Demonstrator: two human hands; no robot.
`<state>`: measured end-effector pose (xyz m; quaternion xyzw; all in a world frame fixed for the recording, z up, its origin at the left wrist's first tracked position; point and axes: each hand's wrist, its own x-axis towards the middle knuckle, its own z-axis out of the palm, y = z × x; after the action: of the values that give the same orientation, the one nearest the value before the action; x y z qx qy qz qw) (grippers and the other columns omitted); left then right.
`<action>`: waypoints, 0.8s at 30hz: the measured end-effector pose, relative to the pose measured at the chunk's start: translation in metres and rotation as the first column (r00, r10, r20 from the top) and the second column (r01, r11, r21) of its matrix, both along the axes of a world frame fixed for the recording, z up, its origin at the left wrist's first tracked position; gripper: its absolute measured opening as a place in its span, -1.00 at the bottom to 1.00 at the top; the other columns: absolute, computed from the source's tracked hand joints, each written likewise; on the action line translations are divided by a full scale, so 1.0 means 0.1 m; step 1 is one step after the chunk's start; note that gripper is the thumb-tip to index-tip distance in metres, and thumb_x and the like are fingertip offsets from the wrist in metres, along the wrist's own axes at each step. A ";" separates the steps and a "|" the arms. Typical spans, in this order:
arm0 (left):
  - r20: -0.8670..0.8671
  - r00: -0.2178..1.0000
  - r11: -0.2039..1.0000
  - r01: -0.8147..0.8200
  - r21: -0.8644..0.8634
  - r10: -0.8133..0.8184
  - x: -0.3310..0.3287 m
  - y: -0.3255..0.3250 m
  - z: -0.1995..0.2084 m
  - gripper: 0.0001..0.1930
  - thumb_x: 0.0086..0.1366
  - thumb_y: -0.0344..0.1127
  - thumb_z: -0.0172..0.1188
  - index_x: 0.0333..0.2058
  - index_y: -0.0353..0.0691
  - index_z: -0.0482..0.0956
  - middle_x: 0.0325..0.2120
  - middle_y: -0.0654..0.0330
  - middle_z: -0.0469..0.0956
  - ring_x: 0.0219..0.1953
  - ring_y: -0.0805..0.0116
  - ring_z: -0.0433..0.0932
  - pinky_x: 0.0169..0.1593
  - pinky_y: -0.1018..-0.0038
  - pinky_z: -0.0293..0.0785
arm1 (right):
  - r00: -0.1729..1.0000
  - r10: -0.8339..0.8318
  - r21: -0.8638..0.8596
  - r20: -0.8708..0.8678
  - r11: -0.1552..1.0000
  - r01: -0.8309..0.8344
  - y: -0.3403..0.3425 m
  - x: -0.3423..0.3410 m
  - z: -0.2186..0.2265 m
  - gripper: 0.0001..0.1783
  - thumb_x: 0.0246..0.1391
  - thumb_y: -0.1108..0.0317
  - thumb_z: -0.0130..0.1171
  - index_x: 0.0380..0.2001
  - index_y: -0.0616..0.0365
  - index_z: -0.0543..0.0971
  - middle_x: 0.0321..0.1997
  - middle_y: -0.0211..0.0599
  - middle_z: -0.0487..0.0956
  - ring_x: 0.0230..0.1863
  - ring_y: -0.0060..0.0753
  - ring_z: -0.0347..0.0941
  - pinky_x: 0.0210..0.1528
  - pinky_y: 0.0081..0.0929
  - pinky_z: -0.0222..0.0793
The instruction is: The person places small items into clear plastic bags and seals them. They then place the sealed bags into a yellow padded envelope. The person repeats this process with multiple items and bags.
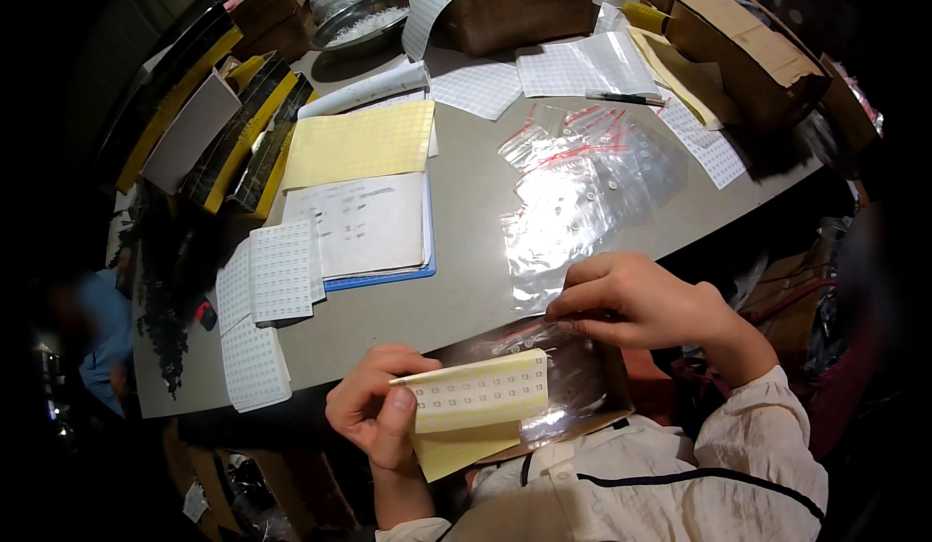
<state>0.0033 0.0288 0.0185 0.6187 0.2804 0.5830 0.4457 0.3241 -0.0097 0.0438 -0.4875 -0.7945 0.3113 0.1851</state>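
My left hand (382,408) grips a yellow sheet of small printed stickers (485,391) by its left edge, thumb on top. The sheet is folded over, with its plain yellow backing hanging below. My right hand (636,301) is held above the table's front edge, thumb and fingertips pinched together; whatever they hold is too small to make out. Just beyond it lie overlapping clear zip bags (573,192) with red seal lines and small round pieces inside. Below the right hand, more clear bags (582,377) rest in a cardboard box (607,418) at my lap, partly hidden by the sheet.
On the left, a blue clipboard (388,281) bears papers and a yellow sheet (359,144); white sticker sheets (282,270) lie beside it. Black-and-yellow boxes (257,144) stand farther left. Cardboard boxes (505,17), a bowl (361,27) and a pen (624,98) are toward the back.
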 end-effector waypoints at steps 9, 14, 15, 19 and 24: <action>0.013 0.998 0.971 -0.059 -0.232 0.064 0.04 -0.10 -0.17 -0.81 0.38 -0.36 0.20 -0.33 -0.42 0.60 -0.38 0.14 0.66 -0.33 0.51 0.55 -0.21 0.54 0.46 | 0.934 -0.020 0.087 -0.356 0.995 0.055 -0.08 -0.31 0.00 -0.70 0.37 0.35 0.35 0.03 0.29 0.56 -0.18 -0.22 0.69 -0.17 -0.49 0.68 -0.15 -0.50 0.57; -0.006 0.997 0.926 0.072 -0.371 -0.080 0.19 -0.12 -0.17 -0.85 0.50 -0.43 0.22 -0.08 -0.40 0.55 -0.32 0.29 0.59 -0.34 0.70 0.44 -0.28 0.70 0.34 | 0.871 -0.126 -0.027 -0.475 0.991 0.129 -0.11 -0.30 -0.18 -0.78 0.41 0.41 0.29 -0.01 0.29 0.54 -0.24 -0.26 0.70 -0.22 -0.63 0.66 -0.21 -0.57 0.57; -0.022 0.996 0.925 0.071 -0.373 -0.085 0.21 -0.12 -0.18 -0.88 0.54 -0.44 0.20 -0.07 -0.38 0.55 -0.31 0.31 0.58 -0.34 0.74 0.42 -0.30 0.72 0.31 | 0.889 -0.125 0.013 -0.440 0.989 0.145 -0.11 -0.31 -0.18 -0.79 0.40 0.42 0.29 -0.01 0.29 0.54 -0.24 -0.25 0.69 -0.23 -0.58 0.67 -0.21 -0.55 0.57; -0.042 0.995 0.904 0.065 -0.422 -0.091 0.20 -0.14 -0.26 -0.89 0.54 -0.45 0.19 -0.09 -0.37 0.55 -0.31 0.33 0.57 -0.34 0.75 0.42 -0.32 0.72 0.30 | 0.961 -0.098 0.282 -0.257 0.944 0.172 -0.15 -0.32 -0.22 -0.78 0.32 0.47 0.32 -0.04 0.29 0.56 -0.23 -0.18 0.67 -0.27 -0.35 0.69 -0.23 -0.48 0.59; -0.002 0.997 0.900 0.065 -0.431 -0.073 0.27 -0.15 -0.23 -0.87 0.54 -0.41 0.21 -0.10 -0.37 0.55 -0.32 0.33 0.58 -0.33 0.72 0.44 -0.28 0.69 0.34 | 0.991 -0.123 0.648 -0.056 0.750 0.130 -0.17 -0.34 -0.33 -0.65 0.01 0.57 0.40 -0.08 0.24 0.62 -0.16 -0.15 0.67 -0.27 -0.12 0.66 -0.24 -0.38 0.60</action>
<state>0.0303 0.0137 -0.0042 0.5199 0.3841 0.4848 0.5891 0.2897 -0.0272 0.0104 -0.4441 -0.8173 0.0056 0.3671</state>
